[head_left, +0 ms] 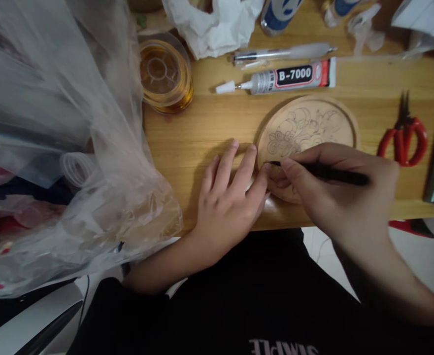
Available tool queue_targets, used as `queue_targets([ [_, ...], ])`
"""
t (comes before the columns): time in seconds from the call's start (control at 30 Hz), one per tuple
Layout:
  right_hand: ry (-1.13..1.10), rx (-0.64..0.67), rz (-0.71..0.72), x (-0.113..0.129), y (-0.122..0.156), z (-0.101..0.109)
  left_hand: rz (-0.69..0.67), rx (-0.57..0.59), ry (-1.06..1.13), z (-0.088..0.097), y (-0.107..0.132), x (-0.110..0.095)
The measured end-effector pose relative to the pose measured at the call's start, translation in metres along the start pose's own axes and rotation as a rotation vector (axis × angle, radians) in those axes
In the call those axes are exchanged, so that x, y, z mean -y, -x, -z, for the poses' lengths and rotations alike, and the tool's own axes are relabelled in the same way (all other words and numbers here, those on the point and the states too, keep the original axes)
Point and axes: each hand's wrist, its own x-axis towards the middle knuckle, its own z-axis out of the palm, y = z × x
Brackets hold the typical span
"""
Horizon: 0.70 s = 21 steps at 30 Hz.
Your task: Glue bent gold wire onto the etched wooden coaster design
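A round wooden disc (309,125) with a pencilled flower drawing lies on the wooden table (217,128). My right hand (335,192) is closed on a thin black pen (335,173), whose tip touches the disc's left edge. My left hand (231,197) lies flat on the table with its fingers spread, the fingertips resting against the disc's left rim beside the pen tip.
A B-7000 glue tube (286,78) and a clear pen (283,53) lie behind the disc. A spool of clear cord (165,74) stands at the back left, red scissors (403,138) at the right. Plastic bags (54,138) fill the left side. Crumpled tissue (217,24) lies at the back.
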Motion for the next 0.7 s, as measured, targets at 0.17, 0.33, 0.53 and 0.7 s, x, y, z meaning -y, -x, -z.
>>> queue_targets([
  [0.17, -0.158, -0.071, -0.143, 0.0, 0.006, -0.007, 0.014, 0.001, 0.011, -0.001, 0.001, 0.0],
  [0.33, -0.186, -0.035, -0.119, -0.01, 0.007, -0.005, -0.007, -0.023, -0.047, -0.001, 0.002, -0.001],
  [0.53, -0.323, 0.004, 0.011, -0.03, 0.008, -0.004, -0.018, -0.037, -0.067, -0.001, 0.002, -0.001],
  [0.7, -0.357, -0.015, 0.059, -0.039, 0.007, -0.006, -0.013, -0.034, -0.049, -0.002, 0.002, -0.001],
])
